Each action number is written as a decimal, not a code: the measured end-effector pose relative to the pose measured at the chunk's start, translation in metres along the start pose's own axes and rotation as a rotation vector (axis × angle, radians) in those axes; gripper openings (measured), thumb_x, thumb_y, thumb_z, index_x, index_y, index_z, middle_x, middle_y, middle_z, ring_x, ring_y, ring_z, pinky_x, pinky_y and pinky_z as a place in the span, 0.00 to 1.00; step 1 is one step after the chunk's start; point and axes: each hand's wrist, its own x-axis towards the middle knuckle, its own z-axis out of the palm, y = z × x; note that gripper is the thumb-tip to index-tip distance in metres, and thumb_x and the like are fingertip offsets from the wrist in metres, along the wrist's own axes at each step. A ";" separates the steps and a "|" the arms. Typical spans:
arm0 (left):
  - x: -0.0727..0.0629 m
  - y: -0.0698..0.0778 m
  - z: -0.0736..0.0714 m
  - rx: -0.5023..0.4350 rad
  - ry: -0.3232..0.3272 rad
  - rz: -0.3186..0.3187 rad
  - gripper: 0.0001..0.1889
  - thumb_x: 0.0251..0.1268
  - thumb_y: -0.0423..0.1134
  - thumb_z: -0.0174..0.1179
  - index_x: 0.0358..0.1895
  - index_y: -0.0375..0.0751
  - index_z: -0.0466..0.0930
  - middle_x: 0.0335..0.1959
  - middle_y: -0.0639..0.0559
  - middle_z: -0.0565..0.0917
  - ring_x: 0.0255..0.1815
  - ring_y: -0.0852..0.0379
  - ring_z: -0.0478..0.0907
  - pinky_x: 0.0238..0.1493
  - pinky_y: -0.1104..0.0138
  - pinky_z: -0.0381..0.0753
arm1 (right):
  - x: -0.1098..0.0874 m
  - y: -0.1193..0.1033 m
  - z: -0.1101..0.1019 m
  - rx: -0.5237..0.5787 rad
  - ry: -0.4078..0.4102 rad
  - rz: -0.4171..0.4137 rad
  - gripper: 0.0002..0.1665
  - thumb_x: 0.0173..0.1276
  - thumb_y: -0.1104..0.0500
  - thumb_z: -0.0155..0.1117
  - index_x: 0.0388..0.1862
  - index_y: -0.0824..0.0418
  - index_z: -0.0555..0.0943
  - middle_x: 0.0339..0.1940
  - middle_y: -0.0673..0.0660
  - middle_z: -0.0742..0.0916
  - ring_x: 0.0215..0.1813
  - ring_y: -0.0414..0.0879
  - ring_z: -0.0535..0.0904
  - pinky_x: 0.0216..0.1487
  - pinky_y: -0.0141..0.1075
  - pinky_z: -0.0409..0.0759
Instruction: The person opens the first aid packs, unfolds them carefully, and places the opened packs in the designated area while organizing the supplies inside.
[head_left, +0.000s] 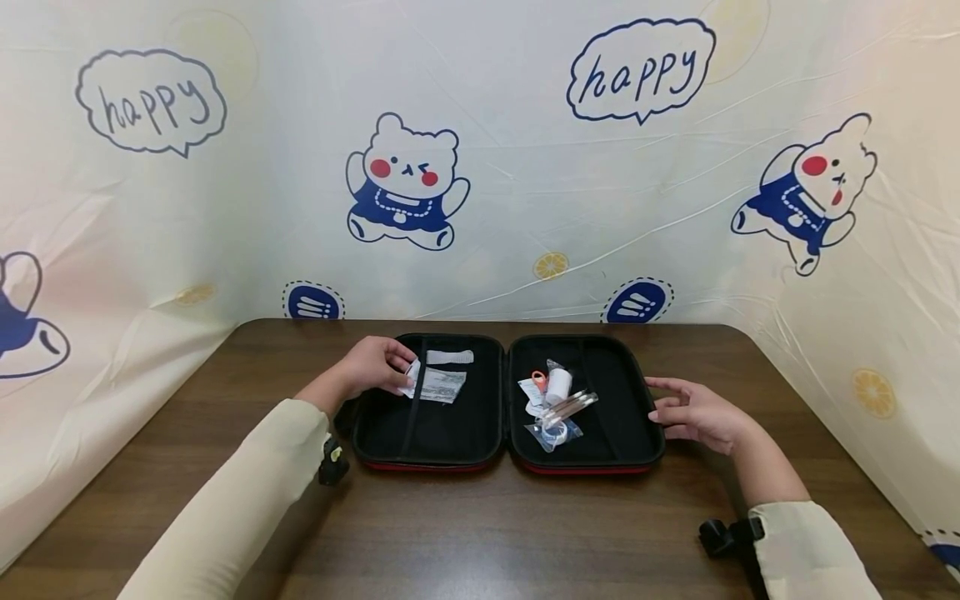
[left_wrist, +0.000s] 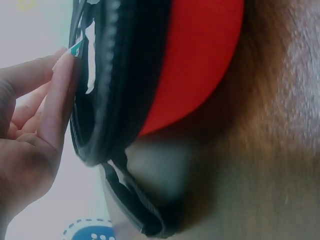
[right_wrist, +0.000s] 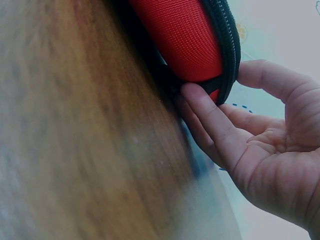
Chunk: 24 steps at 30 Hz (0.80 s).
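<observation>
A black-lined case (head_left: 461, 437) with a red outer shell lies unfolded on the table. At its left half my left hand (head_left: 381, 367) pinches a small white packet (head_left: 410, 377) by the elastic strap. The left wrist view shows a bit of green on the packet's edge. Beyond the strap are a printed packet (head_left: 442, 386) and a white mesh strip (head_left: 450, 357). My right hand (head_left: 701, 414) touches the right half's outer edge with extended fingers. In the right wrist view its fingertips (right_wrist: 192, 93) rest against the red shell (right_wrist: 185, 42) by the zipper.
In the right half lie orange-handled scissors (head_left: 539, 380), a white roll (head_left: 558, 387), tweezers-like metal items (head_left: 570, 408) in clear wrap and a bagged white ring (head_left: 553, 433). A black strap loop (left_wrist: 132, 200) hangs from the case's left end. A printed curtain (head_left: 510, 192) stands behind the table.
</observation>
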 end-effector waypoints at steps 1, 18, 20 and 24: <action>0.001 0.000 0.001 0.000 -0.005 0.002 0.23 0.54 0.21 0.67 0.55 0.25 0.74 0.42 0.37 0.80 0.33 0.53 0.80 0.36 0.60 0.86 | 0.000 0.000 0.000 -0.001 0.001 0.000 0.46 0.70 0.67 0.60 0.77 0.71 0.43 0.50 0.63 0.82 0.47 0.50 0.82 0.52 0.45 0.82; 0.006 -0.008 0.002 -0.065 0.016 -0.102 0.27 0.53 0.15 0.62 0.59 0.27 0.72 0.46 0.37 0.78 0.37 0.51 0.79 0.39 0.60 0.85 | 0.001 0.002 -0.002 -0.002 0.013 0.004 0.47 0.69 0.66 0.61 0.76 0.71 0.45 0.50 0.63 0.82 0.47 0.50 0.82 0.52 0.45 0.82; 0.007 -0.010 0.002 -0.072 0.052 -0.108 0.27 0.53 0.16 0.62 0.60 0.28 0.71 0.46 0.37 0.78 0.37 0.51 0.79 0.39 0.61 0.85 | 0.001 0.002 -0.002 -0.004 0.013 0.004 0.47 0.69 0.66 0.61 0.76 0.71 0.45 0.50 0.63 0.82 0.47 0.50 0.82 0.52 0.45 0.82; 0.008 -0.010 0.002 -0.111 0.109 -0.120 0.27 0.54 0.15 0.61 0.60 0.26 0.71 0.45 0.37 0.77 0.35 0.53 0.78 0.37 0.63 0.85 | 0.001 0.002 -0.002 -0.006 0.009 0.002 0.47 0.69 0.66 0.62 0.76 0.71 0.45 0.50 0.63 0.82 0.47 0.50 0.82 0.52 0.45 0.82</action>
